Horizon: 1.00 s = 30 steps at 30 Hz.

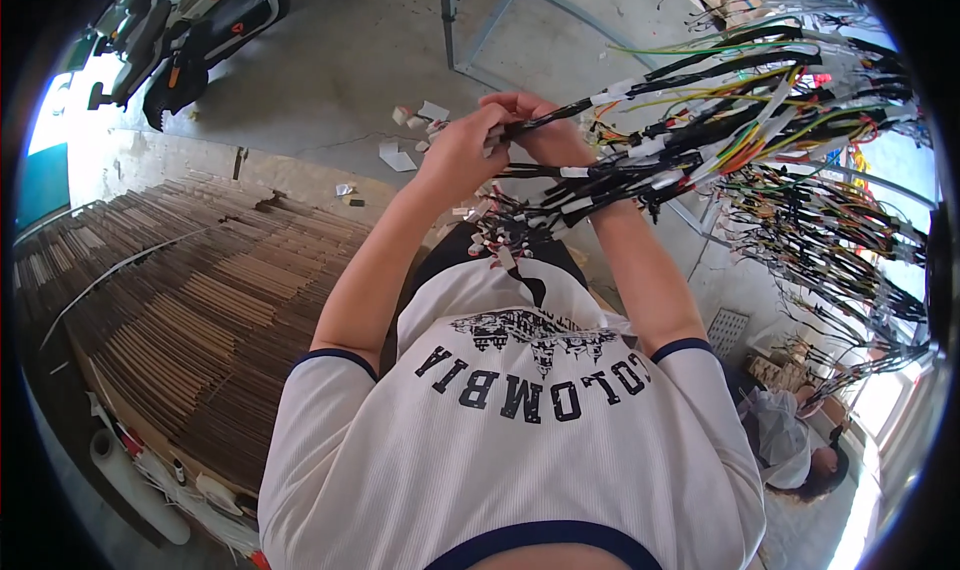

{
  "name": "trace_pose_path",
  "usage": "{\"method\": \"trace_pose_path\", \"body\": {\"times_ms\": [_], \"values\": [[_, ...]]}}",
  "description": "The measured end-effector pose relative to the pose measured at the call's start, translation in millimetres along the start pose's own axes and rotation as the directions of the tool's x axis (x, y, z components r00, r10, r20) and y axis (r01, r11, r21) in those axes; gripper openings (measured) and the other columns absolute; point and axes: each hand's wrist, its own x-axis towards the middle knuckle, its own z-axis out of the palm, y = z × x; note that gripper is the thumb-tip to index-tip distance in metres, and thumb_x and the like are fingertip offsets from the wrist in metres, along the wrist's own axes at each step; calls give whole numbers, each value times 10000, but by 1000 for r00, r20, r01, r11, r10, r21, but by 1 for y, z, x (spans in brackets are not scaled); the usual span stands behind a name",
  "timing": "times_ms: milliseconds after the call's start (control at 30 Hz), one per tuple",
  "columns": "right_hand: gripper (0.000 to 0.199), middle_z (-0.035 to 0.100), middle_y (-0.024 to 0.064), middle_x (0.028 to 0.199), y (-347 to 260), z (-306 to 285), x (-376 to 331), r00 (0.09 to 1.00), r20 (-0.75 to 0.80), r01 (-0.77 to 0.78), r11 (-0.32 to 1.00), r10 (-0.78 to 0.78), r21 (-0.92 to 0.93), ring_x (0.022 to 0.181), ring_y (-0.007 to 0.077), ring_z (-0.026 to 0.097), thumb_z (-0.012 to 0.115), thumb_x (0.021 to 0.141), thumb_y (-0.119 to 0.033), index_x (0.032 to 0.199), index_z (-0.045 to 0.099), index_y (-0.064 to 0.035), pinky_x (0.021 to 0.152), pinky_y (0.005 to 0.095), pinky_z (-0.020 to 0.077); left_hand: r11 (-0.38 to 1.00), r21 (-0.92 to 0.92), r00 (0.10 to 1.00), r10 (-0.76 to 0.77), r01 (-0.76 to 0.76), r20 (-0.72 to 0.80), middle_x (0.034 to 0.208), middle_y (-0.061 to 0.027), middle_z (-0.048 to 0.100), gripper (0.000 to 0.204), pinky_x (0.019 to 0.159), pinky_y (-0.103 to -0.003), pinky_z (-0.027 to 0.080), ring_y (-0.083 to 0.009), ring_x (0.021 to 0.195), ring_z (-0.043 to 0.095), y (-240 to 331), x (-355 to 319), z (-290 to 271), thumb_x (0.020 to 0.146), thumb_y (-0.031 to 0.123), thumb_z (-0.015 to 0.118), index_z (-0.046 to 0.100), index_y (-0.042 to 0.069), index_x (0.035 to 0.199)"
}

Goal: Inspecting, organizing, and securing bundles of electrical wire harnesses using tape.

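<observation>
The person stands over a concrete floor (340, 80). At the person's left lies a wide stack of flattened brown cardboard (190, 300). Both hands are together: the left hand (462, 150) and right hand (545, 130) pinch a black wire bundle (700, 120) that fans out to the right. Farther, white paper scraps (410, 135) lie on the floor, then a grey metal frame (480, 30).

The wires (740, 130) wear smooth plastic sheathing — black, yellow, green, orange — with glossy white tape bands and small white plastic plugs (495, 235). The floor (340, 70) is rough, matt concrete. On the left, stacked cardboard (200, 300) looks dull and ribbed. The shirt (520, 460) is soft ribbed cloth — matt white.
</observation>
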Motion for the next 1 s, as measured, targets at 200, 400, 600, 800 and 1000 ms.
{"method": "trace_pose_path", "body": {"times_ms": [200,400,600,800,1000], "values": [[545,552,61,1254,-30,15,-20,998,56,45,996,-41,-71,1170,157,520,531,806,86,1332,494,-50,940,322,458,979,-201,967,-14,-39,-254,997,-109,624,362,858,-331,488,-263,926,630,1,-15,-4,706,-68,652,534,24,1036],[384,548,90,1225,-50,30,-26,998,52,30,987,-22,-158,1001,122,549,519,896,56,1276,524,-6,865,283,480,998,-55,951,3,-22,-311,992,-103,559,370,808,-373,474,-288,942,572,-1,-27,-19,696,15,702,543,64,1026],[294,551,67,1125,-51,37,-28,997,-23,-75,997,76,26,1034,139,557,552,939,-41,1226,574,18,914,282,461,997,41,909,-38,60,-414,1046,-109,499,453,792,-353,470,-281,970,524,2,-50,-14,624,101,830,547,55,974],[276,555,88,1169,-36,34,-24,999,-15,47,997,-48,-58,1070,143,552,552,943,-37,1208,564,39,961,286,439,979,10,953,201,-204,-226,736,-52,566,293,585,-349,465,-264,680,575,17,-82,27,646,145,812,587,75,820],[370,524,107,1253,-37,38,-24,1000,-19,23,996,-22,82,1130,234,560,590,929,-92,1266,490,21,963,435,487,983,-166,996,90,-85,26,777,-60,626,199,610,-354,508,-254,697,624,24,-94,34,723,172,748,648,53,845]]}}
